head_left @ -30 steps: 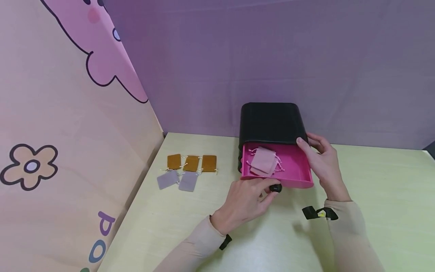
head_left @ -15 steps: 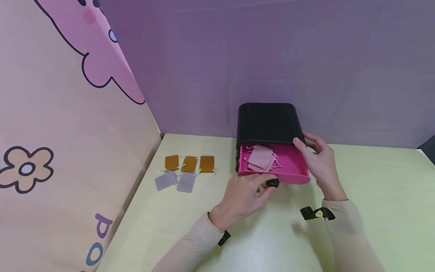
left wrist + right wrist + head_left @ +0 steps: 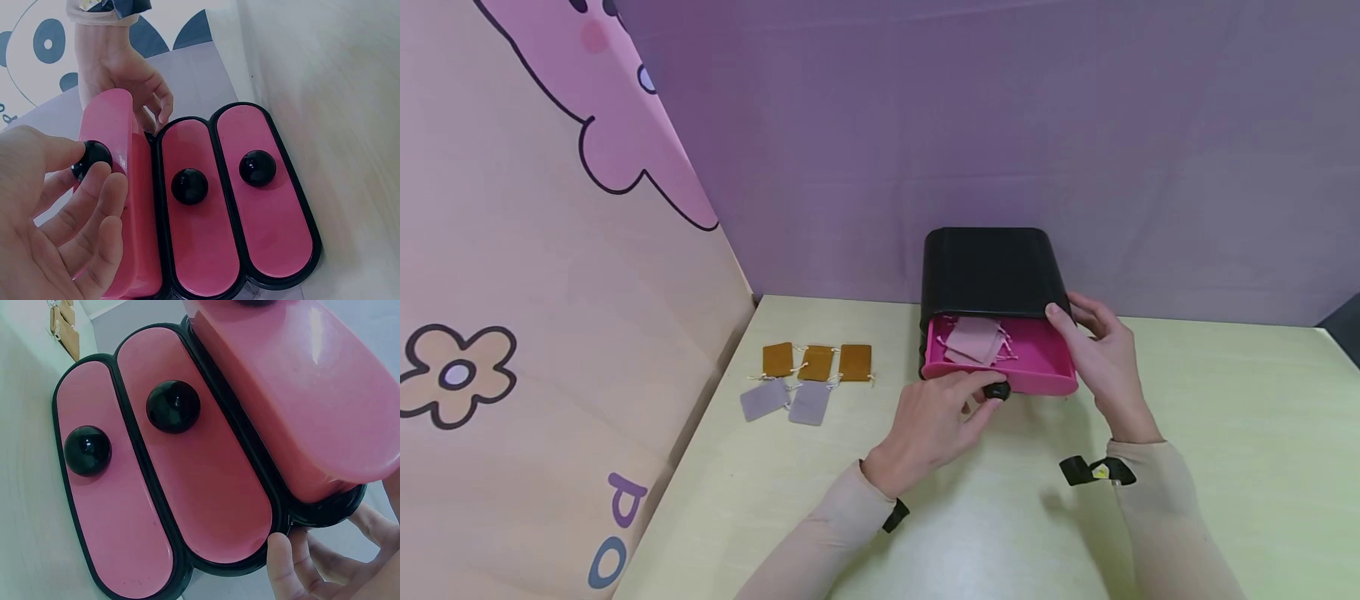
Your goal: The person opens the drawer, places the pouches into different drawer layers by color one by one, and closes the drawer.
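A black three-drawer cabinet (image 3: 992, 271) stands near the back of the table, its pink top drawer (image 3: 1041, 383) partly pulled out. My left hand (image 3: 925, 425) pinches the round black knob (image 3: 94, 159) on that drawer's front between thumb and fingers. Inside the drawer, toward its left side, lie pale pink drawstring pouches (image 3: 973, 340), stacked and overlapping. My right hand (image 3: 1108, 367) holds the cabinet's right side, thumb at the upper front corner and fingers along the side. Both lower drawers, such as the middle drawer (image 3: 194, 469) with its knob, are pushed in.
Left of the cabinet, three brown drawstring pouches (image 3: 856, 363) lie in a row on the table (image 3: 775, 500). Two grey pouches (image 3: 808, 404) lie in front of them. A purple backdrop (image 3: 850, 167) rises behind the table, and a printed panel (image 3: 550, 275) borders its left side.
The top drawer has slid some way back into the cabinet, my left hand moving forward with its knob. My right hand keeps its hold on the cabinet's side.
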Demonstrator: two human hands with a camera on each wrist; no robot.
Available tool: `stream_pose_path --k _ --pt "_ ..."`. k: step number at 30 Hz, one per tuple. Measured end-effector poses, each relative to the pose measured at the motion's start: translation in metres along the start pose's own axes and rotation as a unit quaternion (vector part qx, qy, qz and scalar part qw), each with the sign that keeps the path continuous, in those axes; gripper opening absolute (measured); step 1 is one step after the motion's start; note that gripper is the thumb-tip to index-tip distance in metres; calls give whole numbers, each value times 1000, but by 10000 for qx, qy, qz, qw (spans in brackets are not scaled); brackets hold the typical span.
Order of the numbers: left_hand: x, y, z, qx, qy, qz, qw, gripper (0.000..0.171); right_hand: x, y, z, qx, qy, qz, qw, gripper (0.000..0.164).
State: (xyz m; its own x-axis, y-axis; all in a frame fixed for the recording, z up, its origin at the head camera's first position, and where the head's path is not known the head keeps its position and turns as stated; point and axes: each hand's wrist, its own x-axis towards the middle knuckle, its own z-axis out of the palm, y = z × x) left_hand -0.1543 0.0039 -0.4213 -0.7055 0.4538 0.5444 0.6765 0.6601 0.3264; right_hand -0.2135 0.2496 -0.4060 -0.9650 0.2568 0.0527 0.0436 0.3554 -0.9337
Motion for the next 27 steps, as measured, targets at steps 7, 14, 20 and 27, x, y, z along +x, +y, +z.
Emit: stream_pose_path --k 7,14,20,27 --pt "2 0 2 9 -58 -207 9998 31 -2 0 2 -43 -23 71 10000 73" --pt "6 -1 3 -91 -40 -415 9991 31 -3 1 2 -76 -25 42 10000 74" --pt "12 -2 1 -92 -143 -602 9980 32 -3 -1 1 -73 -30 25 10000 73" --pt "17 -1 0 -242 -301 -737 9965 32 -3 -2 0 -85 -58 15 9999 74"
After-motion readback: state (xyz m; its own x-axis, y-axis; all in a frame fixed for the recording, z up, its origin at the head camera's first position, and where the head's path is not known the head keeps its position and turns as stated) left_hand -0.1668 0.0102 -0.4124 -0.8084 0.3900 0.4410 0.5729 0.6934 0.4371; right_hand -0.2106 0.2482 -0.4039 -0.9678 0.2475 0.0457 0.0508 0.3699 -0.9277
